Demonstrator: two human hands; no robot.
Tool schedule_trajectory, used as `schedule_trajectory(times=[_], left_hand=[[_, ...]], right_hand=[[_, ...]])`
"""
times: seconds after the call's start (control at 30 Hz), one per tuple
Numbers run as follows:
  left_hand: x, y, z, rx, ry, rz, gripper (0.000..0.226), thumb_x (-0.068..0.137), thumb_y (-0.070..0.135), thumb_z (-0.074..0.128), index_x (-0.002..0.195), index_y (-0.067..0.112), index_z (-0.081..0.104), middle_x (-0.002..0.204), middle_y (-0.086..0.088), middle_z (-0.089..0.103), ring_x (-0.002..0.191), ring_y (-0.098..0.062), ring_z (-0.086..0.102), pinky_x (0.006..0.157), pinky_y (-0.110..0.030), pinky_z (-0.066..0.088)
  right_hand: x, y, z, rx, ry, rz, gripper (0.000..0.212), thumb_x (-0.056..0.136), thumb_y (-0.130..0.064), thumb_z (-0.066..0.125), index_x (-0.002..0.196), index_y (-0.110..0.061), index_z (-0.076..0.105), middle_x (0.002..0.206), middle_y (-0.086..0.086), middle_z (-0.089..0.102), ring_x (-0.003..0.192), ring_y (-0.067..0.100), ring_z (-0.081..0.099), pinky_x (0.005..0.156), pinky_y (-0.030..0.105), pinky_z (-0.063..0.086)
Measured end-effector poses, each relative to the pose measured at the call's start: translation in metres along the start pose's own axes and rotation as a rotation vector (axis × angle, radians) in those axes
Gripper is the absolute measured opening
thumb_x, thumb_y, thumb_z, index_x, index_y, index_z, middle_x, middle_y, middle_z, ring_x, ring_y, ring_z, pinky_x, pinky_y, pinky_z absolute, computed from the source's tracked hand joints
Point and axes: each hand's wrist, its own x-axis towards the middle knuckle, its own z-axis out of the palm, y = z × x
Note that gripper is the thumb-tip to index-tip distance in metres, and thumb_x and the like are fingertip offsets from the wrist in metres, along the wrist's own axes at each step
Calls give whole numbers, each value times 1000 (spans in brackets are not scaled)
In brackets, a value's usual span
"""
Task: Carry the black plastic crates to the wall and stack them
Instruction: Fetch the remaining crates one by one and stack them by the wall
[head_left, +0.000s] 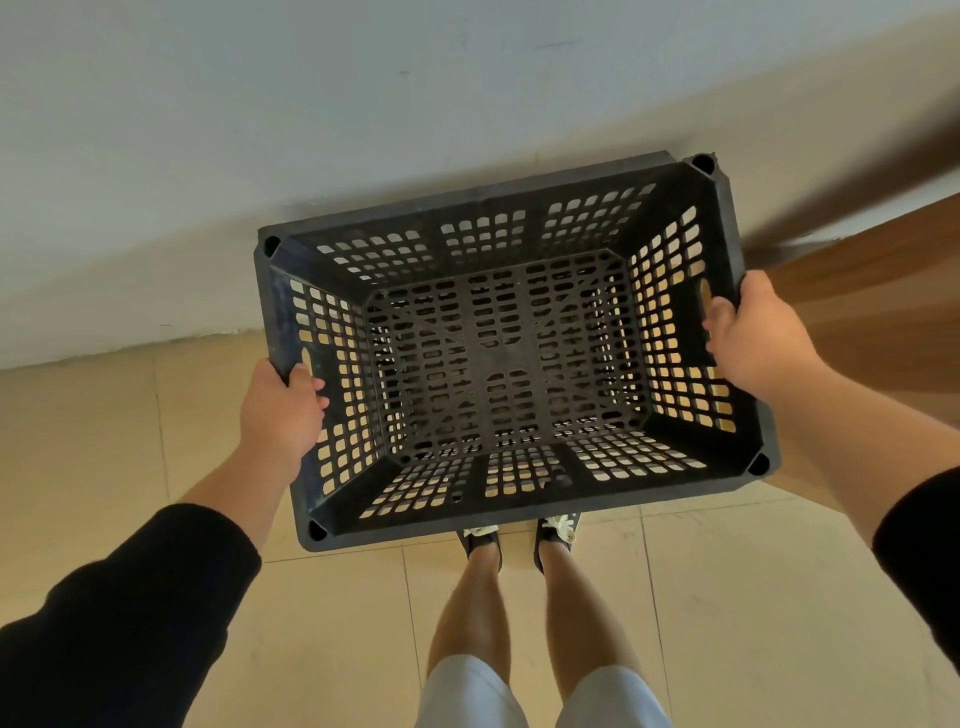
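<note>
A black plastic crate (498, 358) with slotted walls and floor fills the centre of the frame; left hand (283, 410) and right hand (753, 332) grip its end rims.

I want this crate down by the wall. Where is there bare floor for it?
Bare tile lies left of the crate, along the wall. More lies right of the shoes. The wooden surface crowds the right side.

Both arms reach forward and down, black sleeves pushed back to the forearms. The left hand (283, 410) and right hand (756, 332) each curl their fingers (311, 387) over a rim (thumbs outside), wrists straight.
</note>
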Motion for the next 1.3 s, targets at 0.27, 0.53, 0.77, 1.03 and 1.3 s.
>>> schedule_trajectory(times=[0.27, 0.53, 0.77, 1.03, 1.3], left_hand=[[0, -4, -4, 64, 7, 60, 12, 114, 32, 43, 122, 24, 48, 100, 7, 66, 84, -13, 66, 70, -28, 52], [-3, -8, -2, 114, 37, 70, 24, 114, 34, 42, 131, 18, 49, 105, 2, 66, 81, -11, 65, 63, -27, 46], [6, -6, -6, 124, 23, 93, 21, 114, 32, 45, 128, 19, 51, 102, 1, 66, 77, -14, 64, 63, -27, 49], [2, -4, -7, 125, 21, 74, 18, 114, 33, 44, 126, 21, 50, 99, 3, 66, 80, -13, 66, 63, -27, 49], [1, -6, -4, 115, 98, 83, 30, 113, 35, 47, 135, 16, 56, 110, 1, 70, 83, -10, 67, 65, -25, 47]], right_hand=[[-13, 15, 16, 19, 39, -7, 15, 113, -26, 39, 122, -14, 40, 109, 16, 65, 97, 36, 68, 82, 56, 59], [-10, 11, 19, 71, 91, -16, 16, 112, -30, 42, 121, -16, 43, 111, 13, 66, 95, 34, 70, 82, 58, 61], [-21, 21, 28, 87, 123, -19, 19, 112, -29, 41, 124, -14, 43, 108, 12, 67, 91, 32, 69, 76, 51, 61], [-22, 16, 26, 84, 105, 12, 17, 112, -31, 43, 122, -17, 43, 112, 12, 67, 95, 34, 71, 81, 57, 62], [-23, 16, 31, 76, 145, 19, 23, 112, -30, 43, 126, -11, 46, 110, 10, 67, 94, 32, 69, 79, 52, 61]])
